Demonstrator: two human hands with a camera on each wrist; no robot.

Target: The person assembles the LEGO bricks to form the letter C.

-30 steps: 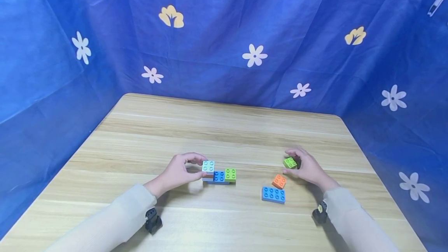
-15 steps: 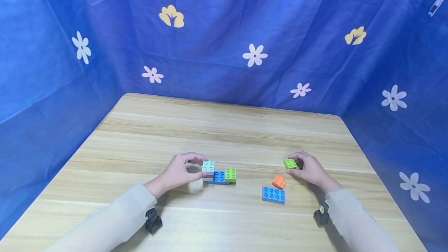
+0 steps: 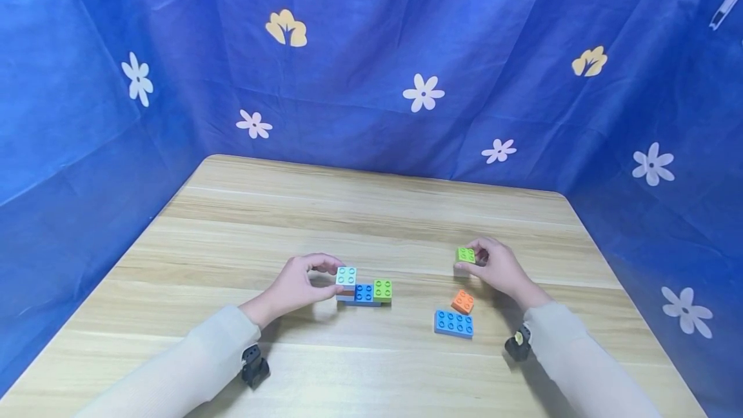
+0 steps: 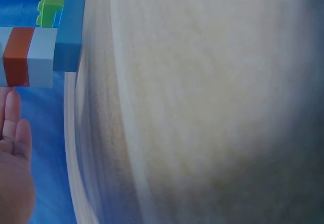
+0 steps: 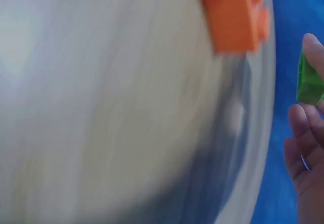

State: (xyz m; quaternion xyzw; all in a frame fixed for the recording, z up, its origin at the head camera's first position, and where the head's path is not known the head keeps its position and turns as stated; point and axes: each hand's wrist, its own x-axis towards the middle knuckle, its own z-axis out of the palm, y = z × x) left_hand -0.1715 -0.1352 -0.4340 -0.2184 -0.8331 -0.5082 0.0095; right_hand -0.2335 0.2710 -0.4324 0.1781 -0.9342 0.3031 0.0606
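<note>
My left hand (image 3: 297,286) holds the left end of a toy brick build, its thumb and fingers on a stack topped by a pale blue brick (image 3: 346,275). In the left wrist view, an orange-red brick (image 4: 16,57) sits between pale bricks in that stack. The stack rises from a long blue base brick (image 3: 364,293), which bears a lime green brick (image 3: 382,289) at its right end. Over on the right, my right hand (image 3: 500,269) pinches a second lime green brick (image 3: 465,255) between thumb and fingers, its hollow underside showing in the right wrist view.
A small orange brick (image 3: 462,301) and a long blue brick (image 3: 453,324) lie on the wooden table (image 3: 371,211), just nearer than my right hand. Blue flowered cloth (image 3: 348,69) surrounds the table's back and sides. Each wrist carries a small black camera (image 3: 254,366).
My right hand has taken hold of the lime green brick and moved it left and farther back. My left hand and the build have kept their place.
</note>
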